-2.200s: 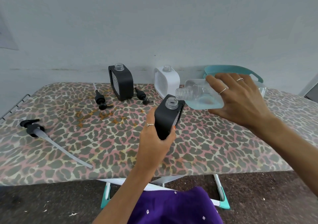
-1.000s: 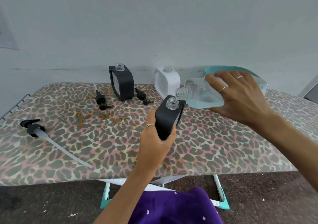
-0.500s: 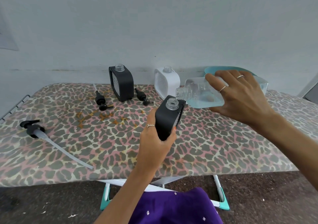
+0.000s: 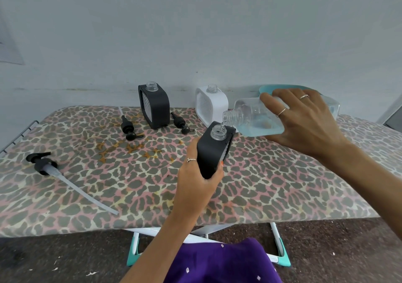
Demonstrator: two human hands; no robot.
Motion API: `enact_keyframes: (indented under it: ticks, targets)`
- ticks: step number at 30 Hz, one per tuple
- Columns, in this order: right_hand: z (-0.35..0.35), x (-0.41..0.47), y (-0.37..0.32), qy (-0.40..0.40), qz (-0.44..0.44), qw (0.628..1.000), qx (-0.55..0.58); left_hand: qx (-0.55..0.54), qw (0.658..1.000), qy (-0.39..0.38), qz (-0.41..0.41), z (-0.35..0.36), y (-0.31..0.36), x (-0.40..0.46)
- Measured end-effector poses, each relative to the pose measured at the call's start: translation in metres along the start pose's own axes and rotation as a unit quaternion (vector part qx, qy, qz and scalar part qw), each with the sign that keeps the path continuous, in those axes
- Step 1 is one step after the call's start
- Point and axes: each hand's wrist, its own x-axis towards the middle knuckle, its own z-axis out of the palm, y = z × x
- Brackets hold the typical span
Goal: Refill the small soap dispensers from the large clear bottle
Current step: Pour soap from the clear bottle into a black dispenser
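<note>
My left hand grips a small black dispenser, tilted, its open neck up, above the leopard-print board. My right hand holds the large clear bottle nearly on its side, mouth just over that neck. A thin stream of pale blue liquid runs from the bottle into the dispenser. A second black dispenser and a white dispenser stand open at the back.
Two small black pump heads lie near the back dispensers. A large pump with a long tube lies at the left. A teal tub sits behind my right hand. The wall is close behind the board.
The clear bottle has tipped a little further and its mouth has come over the dispenser's neck; liquid now flows. My left hand has held the dispenser still.
</note>
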Motion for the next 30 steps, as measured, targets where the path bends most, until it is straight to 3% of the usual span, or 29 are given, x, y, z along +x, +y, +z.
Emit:
enact_keyframes:
  ticks: [30]
  targets:
    - [-0.0002,-0.0003,0.0058,-0.017,0.0,1.0,-0.004,-0.014,1.0,-0.001,-0.01,0.0011,-0.0036,-0.0008]
